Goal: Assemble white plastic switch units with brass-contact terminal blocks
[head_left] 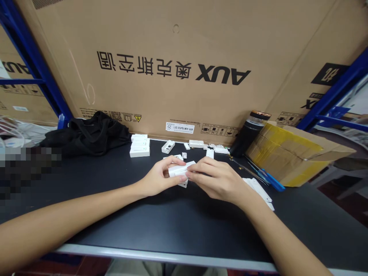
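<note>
A small white plastic case (178, 170) is held up between both hands over the black table. My left hand (156, 178) grips its left end, thumb below and fingers above. My right hand (217, 178) pinches its right end with the fingertips. Partly hidden beneath and behind the case lie other white parts (183, 184). Just beyond the hands are a small clear piece (184, 155), an open white housing (168, 147) and a white plate (210, 153).
White boxes (140, 152) are stacked at back left beside a black cloth bag (92, 132). A dark bottle (248, 132), a taped carton (290, 153), blue-handled tools (273, 180) and white strips (258, 189) lie right. A large cardboard box (161, 99) stands behind the table (161, 226).
</note>
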A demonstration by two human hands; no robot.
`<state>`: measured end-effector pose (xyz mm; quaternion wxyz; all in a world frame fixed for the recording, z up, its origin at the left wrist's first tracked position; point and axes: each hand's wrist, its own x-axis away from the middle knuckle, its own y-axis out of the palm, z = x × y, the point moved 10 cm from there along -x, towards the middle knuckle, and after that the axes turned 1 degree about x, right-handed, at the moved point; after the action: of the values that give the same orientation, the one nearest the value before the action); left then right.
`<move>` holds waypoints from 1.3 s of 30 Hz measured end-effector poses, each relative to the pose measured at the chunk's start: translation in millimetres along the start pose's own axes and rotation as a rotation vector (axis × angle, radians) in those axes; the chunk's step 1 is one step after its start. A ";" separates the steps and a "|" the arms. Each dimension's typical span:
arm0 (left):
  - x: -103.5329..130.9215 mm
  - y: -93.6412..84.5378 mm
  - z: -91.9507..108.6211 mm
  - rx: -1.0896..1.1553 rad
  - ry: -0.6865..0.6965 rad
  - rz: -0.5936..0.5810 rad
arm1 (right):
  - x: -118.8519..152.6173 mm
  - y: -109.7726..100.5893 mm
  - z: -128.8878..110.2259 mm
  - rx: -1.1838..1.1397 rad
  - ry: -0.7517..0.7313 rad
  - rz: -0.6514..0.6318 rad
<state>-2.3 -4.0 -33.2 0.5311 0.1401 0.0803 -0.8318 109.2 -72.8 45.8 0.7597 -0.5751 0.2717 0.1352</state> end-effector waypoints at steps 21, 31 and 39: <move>1.5 3.4 1.5 -0.034 0.006 -0.101 | 17.2 22.6 54.7 -0.484 0.608 0.127; 0.3 3.0 -2.5 -0.035 -0.039 -0.112 | 24.7 32.9 59.2 -0.766 0.664 0.033; -1.7 5.4 0.7 -0.086 0.004 -0.120 | 23.5 38.5 57.7 -0.763 0.721 0.039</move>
<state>3.2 -5.0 -31.9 0.4858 0.1140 0.1251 -0.8575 123.3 -9.0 12.6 0.3519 -0.8159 0.4577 0.0321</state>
